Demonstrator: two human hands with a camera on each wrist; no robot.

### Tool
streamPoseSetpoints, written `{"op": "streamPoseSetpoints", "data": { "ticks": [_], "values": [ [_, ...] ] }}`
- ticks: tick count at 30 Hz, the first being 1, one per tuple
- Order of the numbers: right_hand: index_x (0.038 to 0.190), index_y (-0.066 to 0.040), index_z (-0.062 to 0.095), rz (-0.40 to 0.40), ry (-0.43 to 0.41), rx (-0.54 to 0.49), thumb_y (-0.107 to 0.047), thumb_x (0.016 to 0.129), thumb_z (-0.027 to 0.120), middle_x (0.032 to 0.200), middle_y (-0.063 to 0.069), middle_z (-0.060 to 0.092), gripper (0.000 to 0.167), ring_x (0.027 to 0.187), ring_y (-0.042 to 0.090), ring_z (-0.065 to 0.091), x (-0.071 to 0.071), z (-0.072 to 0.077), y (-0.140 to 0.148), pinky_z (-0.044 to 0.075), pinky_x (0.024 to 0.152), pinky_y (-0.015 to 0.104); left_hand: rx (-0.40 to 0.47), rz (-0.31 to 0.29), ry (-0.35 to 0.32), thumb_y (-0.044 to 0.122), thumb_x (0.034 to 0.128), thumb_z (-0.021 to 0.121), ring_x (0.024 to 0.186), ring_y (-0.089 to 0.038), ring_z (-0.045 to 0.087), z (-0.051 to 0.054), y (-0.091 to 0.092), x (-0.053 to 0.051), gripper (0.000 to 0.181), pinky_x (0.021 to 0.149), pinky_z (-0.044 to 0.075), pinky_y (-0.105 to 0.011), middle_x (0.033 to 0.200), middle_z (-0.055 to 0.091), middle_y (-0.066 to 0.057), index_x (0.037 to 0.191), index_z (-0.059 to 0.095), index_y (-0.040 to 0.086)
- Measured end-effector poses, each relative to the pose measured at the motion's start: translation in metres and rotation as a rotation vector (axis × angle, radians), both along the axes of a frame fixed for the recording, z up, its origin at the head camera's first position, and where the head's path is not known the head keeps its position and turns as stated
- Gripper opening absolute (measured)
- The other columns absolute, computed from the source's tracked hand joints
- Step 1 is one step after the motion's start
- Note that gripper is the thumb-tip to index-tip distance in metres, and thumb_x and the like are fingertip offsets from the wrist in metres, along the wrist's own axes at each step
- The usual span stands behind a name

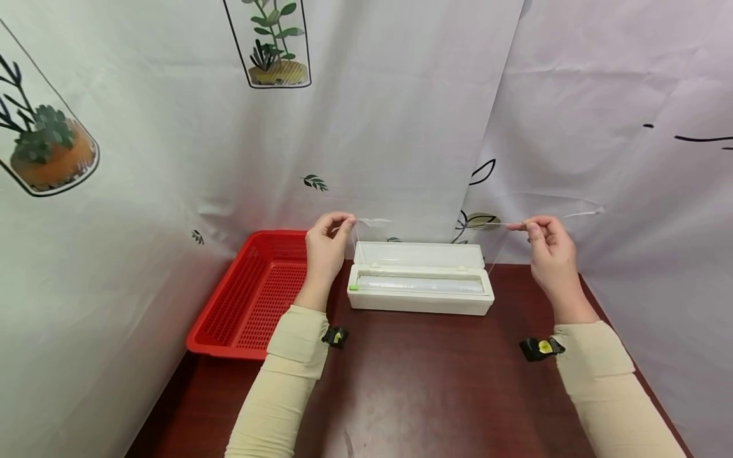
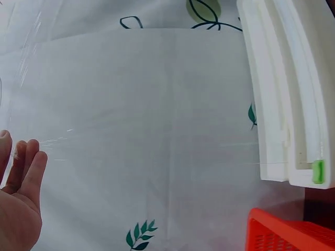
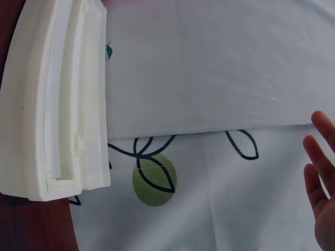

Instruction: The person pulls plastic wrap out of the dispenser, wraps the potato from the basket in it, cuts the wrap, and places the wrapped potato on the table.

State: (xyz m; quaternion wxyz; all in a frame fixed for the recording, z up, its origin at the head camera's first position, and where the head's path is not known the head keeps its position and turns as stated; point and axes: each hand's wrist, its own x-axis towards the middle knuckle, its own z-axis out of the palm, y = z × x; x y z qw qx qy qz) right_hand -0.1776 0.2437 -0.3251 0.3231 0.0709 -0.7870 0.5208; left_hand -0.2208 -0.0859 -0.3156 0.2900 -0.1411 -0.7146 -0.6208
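A sheet of clear film (image 1: pixel 375 221) stretches between the two raised hands, above and behind a white dispenser box (image 1: pixel 420 299) whose lid stands open with a roll (image 1: pixel 420 284) inside. The left hand (image 1: pixel 328 248) (image 2: pixel 23 193) pinches the film's left corner between thumb and fingers. At the other side the right hand (image 1: pixel 552 254) (image 3: pixel 324 178) pinches the right corner; its thumb is out of sight in the right wrist view. The film shows only by thin glints and creases in the wrist views. A green piece (image 1: pixel 353 288) (image 2: pixel 318 171) sits at the box's left end.
A red plastic basket (image 1: pixel 229 299) (image 2: pixel 277 230) stands left of the box, partly behind the left arm. The dark red table (image 1: pixel 412 381) extends in front of the box. Behind hangs a pale cloth (image 1: pixel 401 127) with printed plants.
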Motion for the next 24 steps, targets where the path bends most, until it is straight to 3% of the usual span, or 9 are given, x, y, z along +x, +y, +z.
{"op": "streamPoseSetpoints", "data": {
  "ticks": [4, 10, 13, 19, 21, 24],
  "values": [
    [0.100, 0.002, 0.051, -0.003, 0.011, -0.029, -0.011, 0.098, 0.044, 0.089, -0.024, 0.063, 0.015, 0.073, 0.008, 0.041, -0.001, -0.005, 0.006, 0.033, 0.072, 0.018, 0.022, -0.027, 0.009, -0.002, 0.0831, 0.065, 0.082, -0.010, 0.058, 0.016, 0.002, 0.020, 0.014, 0.081, 0.049, -0.031, 0.091, 0.062, -0.025, 0.090, 0.063, -0.014],
    [0.098, 0.007, 0.051, 0.034, 0.075, -0.033, -0.004, 0.096, 0.045, 0.090, -0.020, 0.065, 0.013, 0.084, 0.002, 0.052, 0.020, -0.017, 0.010, 0.036, 0.076, 0.014, -0.035, -0.031, 0.067, -0.005, 0.0805, 0.066, 0.073, -0.006, 0.054, 0.010, -0.006, 0.046, 0.009, 0.066, 0.044, -0.016, 0.088, 0.062, -0.022, 0.086, 0.065, -0.012],
    [0.098, 0.011, 0.051, 0.050, 0.129, 0.001, 0.001, 0.095, 0.045, 0.092, -0.015, 0.067, 0.012, 0.091, 0.001, 0.057, 0.036, -0.025, 0.012, 0.038, 0.077, 0.013, -0.086, -0.040, 0.106, -0.007, 0.0788, 0.068, 0.075, -0.010, 0.057, 0.000, -0.012, 0.060, 0.008, 0.067, 0.046, -0.018, 0.087, 0.063, -0.020, 0.086, 0.066, -0.010],
    [0.093, 0.015, 0.052, 0.080, 0.202, 0.079, 0.011, 0.091, 0.045, 0.089, -0.008, 0.069, 0.008, 0.090, 0.001, 0.059, 0.074, -0.029, 0.006, 0.039, 0.074, 0.013, -0.230, -0.051, 0.153, 0.000, 0.0771, 0.072, 0.077, -0.010, 0.060, -0.032, -0.032, 0.077, 0.008, 0.069, 0.047, -0.018, 0.084, 0.067, -0.005, 0.085, 0.070, 0.002],
    [0.090, 0.016, 0.052, 0.112, 0.224, 0.101, 0.014, 0.090, 0.045, 0.087, -0.005, 0.069, 0.008, 0.089, 0.002, 0.060, 0.088, -0.031, 0.004, 0.041, 0.075, 0.013, -0.281, -0.084, 0.162, -0.001, 0.0767, 0.072, 0.075, -0.009, 0.060, -0.041, -0.038, 0.088, 0.009, 0.067, 0.046, -0.017, 0.082, 0.066, -0.003, 0.084, 0.071, 0.005],
    [0.086, 0.015, 0.053, 0.167, 0.252, 0.143, 0.018, 0.087, 0.045, 0.084, 0.005, 0.068, 0.008, 0.090, 0.005, 0.061, 0.111, -0.047, 0.005, 0.042, 0.080, 0.014, -0.356, -0.164, 0.155, -0.002, 0.0762, 0.072, 0.072, -0.010, 0.059, -0.057, -0.048, 0.108, 0.012, 0.065, 0.046, -0.017, 0.080, 0.066, -0.001, 0.084, 0.070, 0.007]
  ]
}}
